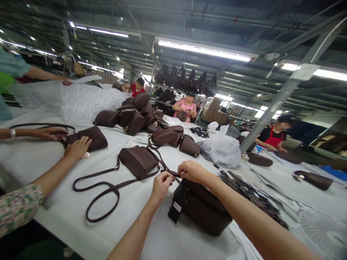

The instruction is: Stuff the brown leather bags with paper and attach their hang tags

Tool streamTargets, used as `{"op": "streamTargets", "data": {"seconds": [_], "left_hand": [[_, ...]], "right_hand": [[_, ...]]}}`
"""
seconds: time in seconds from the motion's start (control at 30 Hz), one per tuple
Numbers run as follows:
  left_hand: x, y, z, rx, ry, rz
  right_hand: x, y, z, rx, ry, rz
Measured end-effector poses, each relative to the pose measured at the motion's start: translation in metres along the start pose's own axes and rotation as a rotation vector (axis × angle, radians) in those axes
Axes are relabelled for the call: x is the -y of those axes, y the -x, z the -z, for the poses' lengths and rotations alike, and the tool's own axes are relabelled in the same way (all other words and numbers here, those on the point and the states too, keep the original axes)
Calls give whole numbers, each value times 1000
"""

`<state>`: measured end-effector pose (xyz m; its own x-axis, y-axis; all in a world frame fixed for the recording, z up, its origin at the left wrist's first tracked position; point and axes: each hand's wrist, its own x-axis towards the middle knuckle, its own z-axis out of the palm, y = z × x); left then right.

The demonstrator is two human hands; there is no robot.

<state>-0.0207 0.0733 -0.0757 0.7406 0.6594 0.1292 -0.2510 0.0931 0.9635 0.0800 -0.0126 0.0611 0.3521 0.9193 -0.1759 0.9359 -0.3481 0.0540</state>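
Just in front of me a dark brown handbag (207, 211) lies on the white-covered table, with a black hang tag (176, 206) dangling at its near left end. My left hand (162, 185) is closed in a pinch on the bag's thin strap (175, 174). Right beside it, above the bag's top, my right hand (193, 171) also has its fingers closed on that strap. The exact spot between the fingertips is partly hidden. Another brown bag (139, 160) rests beyond my left hand, its long strap (103, 216) looped across the table.
At the left, a co-worker's hands (77, 147) are on a brown bag (93, 139). A heap of bags (135, 121) lies at the back. To my right are a pile of black tags (252, 195), a clear plastic bag (221, 148) and a fan (325, 227). A slanted post (273, 104) rises beyond.
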Motion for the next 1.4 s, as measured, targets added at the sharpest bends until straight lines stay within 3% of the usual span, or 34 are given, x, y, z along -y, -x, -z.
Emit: {"op": "streamTargets", "data": {"seconds": [0.1,0.27,0.57,0.83,0.97,1.4], "left_hand": [[-9,-1,7,20,21,-23],[-15,-2,3,30,50,-52],[-12,-1,-12,-3,218,3],[-7,-6,-22,-46,272,-48],[-3,-8,-26,-99,271,-30],[-4,-6,-23,-98,298,107]], "right_hand": [[1,1,-6,-47,34,12],[0,2,-9,-82,68,49],[-1,4,-14,-111,110,29],[-3,3,-13,-100,54,1],[-4,3,-13,-100,52,-8],[-5,1,-18,-140,18,-51]]}}
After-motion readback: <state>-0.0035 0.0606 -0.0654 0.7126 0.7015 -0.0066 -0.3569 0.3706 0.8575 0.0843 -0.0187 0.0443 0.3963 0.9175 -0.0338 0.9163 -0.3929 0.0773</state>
